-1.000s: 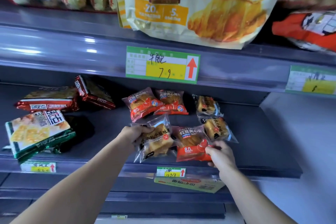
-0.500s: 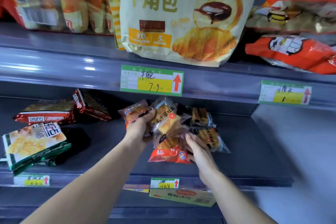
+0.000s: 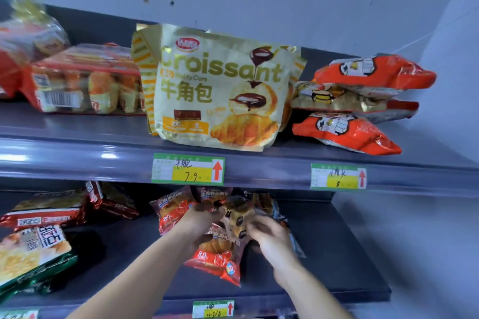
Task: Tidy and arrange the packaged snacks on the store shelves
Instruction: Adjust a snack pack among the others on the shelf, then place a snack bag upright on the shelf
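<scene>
Head view: your left hand (image 3: 201,223) curls round the clear bread pack (image 3: 237,216); your right hand (image 3: 274,239) meets its other side, grip too blurred to tell. The red snack pack (image 3: 217,256) sits just beneath both, probably gathered for stacking.

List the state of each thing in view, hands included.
left hand, gripping the clear bread pack
right hand, at the same pack, grip blurred
red bean pack, askew beneath both hands
croissant bag, upright on upper shelf
orange and gold packs, stacked flat, right of it
green cracker pack, lying flat, lower left
</scene>
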The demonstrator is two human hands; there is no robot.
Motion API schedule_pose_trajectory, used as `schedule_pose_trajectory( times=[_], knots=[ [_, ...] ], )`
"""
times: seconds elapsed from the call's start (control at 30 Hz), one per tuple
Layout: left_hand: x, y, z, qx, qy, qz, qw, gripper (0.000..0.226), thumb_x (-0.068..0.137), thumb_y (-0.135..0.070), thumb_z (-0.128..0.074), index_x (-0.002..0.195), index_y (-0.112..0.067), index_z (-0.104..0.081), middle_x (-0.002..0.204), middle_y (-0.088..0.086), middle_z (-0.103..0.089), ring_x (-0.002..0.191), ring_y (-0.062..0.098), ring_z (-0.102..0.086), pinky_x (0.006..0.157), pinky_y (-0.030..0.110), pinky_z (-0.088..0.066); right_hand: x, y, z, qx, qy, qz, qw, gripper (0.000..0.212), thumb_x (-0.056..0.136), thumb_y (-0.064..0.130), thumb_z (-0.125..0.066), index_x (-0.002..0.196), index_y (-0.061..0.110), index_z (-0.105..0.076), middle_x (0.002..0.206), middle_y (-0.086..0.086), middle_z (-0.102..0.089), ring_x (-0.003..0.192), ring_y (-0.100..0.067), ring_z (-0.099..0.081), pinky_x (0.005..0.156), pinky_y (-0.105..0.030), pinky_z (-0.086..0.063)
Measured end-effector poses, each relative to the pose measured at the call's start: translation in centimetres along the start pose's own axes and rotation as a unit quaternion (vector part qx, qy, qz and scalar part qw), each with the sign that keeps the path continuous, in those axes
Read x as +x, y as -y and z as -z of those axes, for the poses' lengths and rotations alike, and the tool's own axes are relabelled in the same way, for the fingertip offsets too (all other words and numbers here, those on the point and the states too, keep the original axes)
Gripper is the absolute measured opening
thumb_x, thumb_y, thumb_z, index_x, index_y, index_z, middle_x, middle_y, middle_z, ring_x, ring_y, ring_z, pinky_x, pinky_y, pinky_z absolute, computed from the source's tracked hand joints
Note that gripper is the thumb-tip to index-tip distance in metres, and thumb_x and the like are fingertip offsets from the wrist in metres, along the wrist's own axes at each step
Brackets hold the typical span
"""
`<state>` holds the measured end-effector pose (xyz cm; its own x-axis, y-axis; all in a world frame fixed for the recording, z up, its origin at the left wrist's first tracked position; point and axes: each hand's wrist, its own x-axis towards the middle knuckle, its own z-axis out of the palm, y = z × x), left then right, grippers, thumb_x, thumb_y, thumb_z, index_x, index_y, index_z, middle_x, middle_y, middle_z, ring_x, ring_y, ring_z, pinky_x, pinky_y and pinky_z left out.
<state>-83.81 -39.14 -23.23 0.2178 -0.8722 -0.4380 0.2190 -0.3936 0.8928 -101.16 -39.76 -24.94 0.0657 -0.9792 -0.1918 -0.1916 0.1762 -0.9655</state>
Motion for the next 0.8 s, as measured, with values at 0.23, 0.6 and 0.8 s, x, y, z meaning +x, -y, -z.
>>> schedule_pose_trajectory(
  times=[0.23,0.6,0.8],
  knots=[
    [-6.2,-3.5,0.8,0.147,-0.03,-0.113,0.982,0.01,0.088,-0.01,-0.066,0.083,-0.016,-0.07,0.082,0.007,-0.068,0.081,0.026,-0.058,0.074,0.04,-0.052,-4.3,5.4,1.6,-0.13,-0.005,0.108,0.986,0.004,0.085,0.029,-0.067,0.088,0.031,-0.068,0.091,0.012,-0.069,0.088,-0.01,-0.064,0.066,-0.029,-0.051],
    [-16.0,-7.9,3.1,0.494,-0.016,-0.231,0.838,0.021,0.087,-0.03,-0.063,0.104,-0.02,-0.069,0.104,-0.001,-0.069,0.088,0.014,-0.061,0.076,0.024,-0.05,-11.6,12.4,2.9,-0.329,-0.006,0.182,0.926,0.008,0.085,0.032,-0.066,0.092,0.029,-0.069,0.086,0.015,-0.064,0.082,0.0,-0.059,0.07,-0.015,-0.047],
    [-19.6,-11.3,4.3,0.522,-0.057,-0.322,0.788,0.018,0.088,-0.037,-0.061,0.101,-0.026,-0.068,0.101,-0.008,-0.067,0.093,0.012,-0.061,0.083,0.032,-0.054,-13.8,16.6,3.9,-0.335,-0.072,0.224,0.912,0.003,0.084,0.03,-0.068,0.081,0.029,-0.069,0.079,0.015,-0.066,0.078,0.002,-0.06,0.071,-0.02,-0.05]
  ],
)
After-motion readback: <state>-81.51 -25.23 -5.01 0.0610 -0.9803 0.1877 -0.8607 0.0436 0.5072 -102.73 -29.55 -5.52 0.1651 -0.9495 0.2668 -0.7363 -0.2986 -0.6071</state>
